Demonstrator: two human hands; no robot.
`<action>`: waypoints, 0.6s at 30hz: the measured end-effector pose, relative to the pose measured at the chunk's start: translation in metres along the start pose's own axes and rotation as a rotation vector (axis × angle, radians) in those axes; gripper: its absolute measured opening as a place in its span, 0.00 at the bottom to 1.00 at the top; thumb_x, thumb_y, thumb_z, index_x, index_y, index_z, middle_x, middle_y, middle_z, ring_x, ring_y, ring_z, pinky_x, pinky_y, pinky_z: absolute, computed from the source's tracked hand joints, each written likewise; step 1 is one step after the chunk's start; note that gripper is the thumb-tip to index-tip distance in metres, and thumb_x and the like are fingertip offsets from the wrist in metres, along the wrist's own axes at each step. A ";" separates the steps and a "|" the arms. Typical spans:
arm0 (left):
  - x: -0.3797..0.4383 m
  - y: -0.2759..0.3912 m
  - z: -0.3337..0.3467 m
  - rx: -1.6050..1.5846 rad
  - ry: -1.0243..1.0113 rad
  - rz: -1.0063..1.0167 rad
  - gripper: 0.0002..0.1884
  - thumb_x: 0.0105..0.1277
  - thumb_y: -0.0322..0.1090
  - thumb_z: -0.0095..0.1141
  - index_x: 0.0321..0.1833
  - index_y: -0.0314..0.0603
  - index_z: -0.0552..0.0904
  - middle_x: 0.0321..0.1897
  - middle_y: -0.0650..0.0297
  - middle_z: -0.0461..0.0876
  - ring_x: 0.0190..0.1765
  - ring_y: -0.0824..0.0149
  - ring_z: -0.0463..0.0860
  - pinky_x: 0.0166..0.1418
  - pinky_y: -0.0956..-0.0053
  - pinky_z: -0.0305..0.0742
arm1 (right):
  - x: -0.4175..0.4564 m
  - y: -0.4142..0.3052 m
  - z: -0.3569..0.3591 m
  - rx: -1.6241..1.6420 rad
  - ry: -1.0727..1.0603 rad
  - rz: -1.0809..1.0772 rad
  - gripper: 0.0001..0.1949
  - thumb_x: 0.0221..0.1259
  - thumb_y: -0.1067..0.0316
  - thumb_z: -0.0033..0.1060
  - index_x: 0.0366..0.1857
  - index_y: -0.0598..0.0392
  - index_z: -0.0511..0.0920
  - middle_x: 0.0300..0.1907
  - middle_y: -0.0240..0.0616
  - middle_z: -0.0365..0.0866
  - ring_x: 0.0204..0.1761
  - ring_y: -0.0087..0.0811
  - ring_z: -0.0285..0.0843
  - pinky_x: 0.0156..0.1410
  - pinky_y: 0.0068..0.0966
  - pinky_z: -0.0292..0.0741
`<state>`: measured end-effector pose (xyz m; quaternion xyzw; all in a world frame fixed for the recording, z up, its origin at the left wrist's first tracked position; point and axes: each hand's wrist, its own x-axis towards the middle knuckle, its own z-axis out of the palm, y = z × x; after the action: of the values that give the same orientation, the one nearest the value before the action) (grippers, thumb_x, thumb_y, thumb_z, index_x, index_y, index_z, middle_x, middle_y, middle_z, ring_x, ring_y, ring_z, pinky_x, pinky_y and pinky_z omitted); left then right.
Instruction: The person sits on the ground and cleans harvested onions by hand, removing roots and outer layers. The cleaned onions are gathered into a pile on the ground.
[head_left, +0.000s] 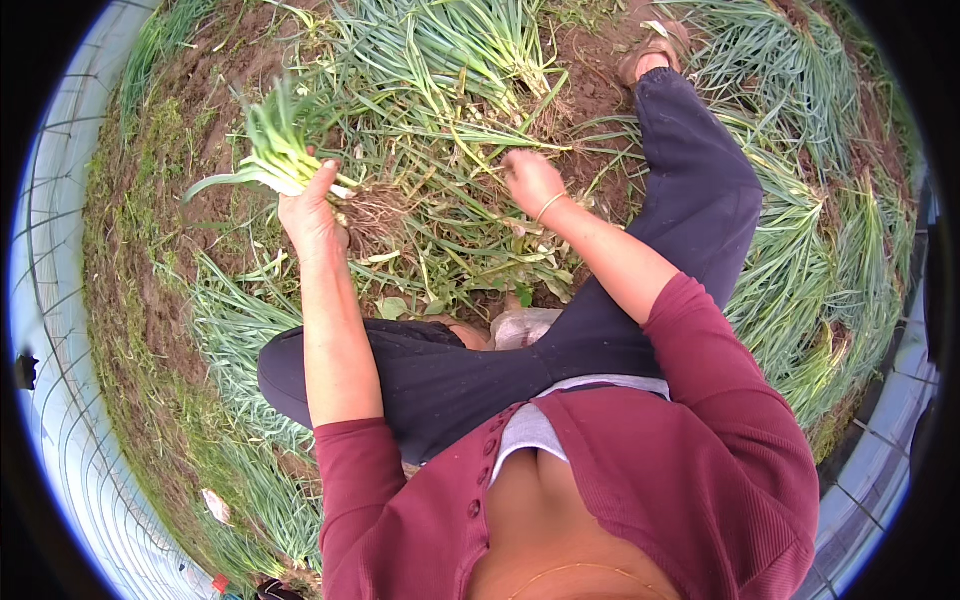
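Note:
My left hand (310, 214) is closed around a bunch of green onions (281, 154). Their leaves fan up and away, blurred at the tips, while the brown, soil-covered roots (373, 217) hang out to the right. To the right of the bunch, my right hand (532, 181) hovers over leaf litter with its fingers curled. Motion blur hides whether anything thin is between those fingers. Below both hands, stripped leaves (457, 247) lie scattered on the soil. A large pile of green onions (457, 52) rests beyond, its roots pointing right.
More green onions lie in heaps on the right (787, 247) and lower left (247, 322). My shod foot (660, 49) rests on the soil at upper right. A whitish plastic bag (521, 328) shows between my legs. Curved greenhouse film (56, 225) borders the left side.

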<state>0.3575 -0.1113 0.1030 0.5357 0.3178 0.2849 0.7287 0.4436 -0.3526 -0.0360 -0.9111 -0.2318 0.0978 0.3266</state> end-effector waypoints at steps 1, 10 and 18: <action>0.006 -0.005 -0.009 0.006 -0.013 0.010 0.20 0.48 0.14 0.55 0.45 0.33 0.71 0.36 0.55 0.78 0.37 0.63 0.80 0.42 0.72 0.77 | 0.015 0.020 -0.003 -0.106 0.093 0.045 0.09 0.50 0.72 0.46 0.33 0.57 0.76 0.36 0.46 0.78 0.42 0.47 0.73 0.49 0.39 0.70; -0.022 -0.080 -0.003 -0.182 0.091 -0.498 0.11 0.55 0.15 0.51 0.39 0.31 0.69 0.32 0.49 0.78 0.29 0.64 0.79 0.31 0.75 0.77 | 0.038 0.049 -0.014 0.383 -0.525 0.456 0.10 0.57 0.70 0.49 0.40 0.62 0.75 0.31 0.43 0.81 0.31 0.35 0.79 0.35 0.29 0.74; -0.057 -0.087 0.020 -0.056 -0.208 -0.593 0.15 0.53 0.17 0.53 0.44 0.32 0.71 0.31 0.56 0.79 0.29 0.65 0.78 0.31 0.74 0.76 | -0.026 -0.034 -0.031 1.265 -0.774 0.622 0.09 0.56 0.67 0.57 0.38 0.57 0.75 0.26 0.31 0.77 0.26 0.23 0.75 0.33 0.18 0.71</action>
<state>0.3436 -0.1895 0.0328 0.4256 0.3759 0.0121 0.8230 0.4190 -0.3588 0.0105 -0.4779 0.0353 0.6058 0.6351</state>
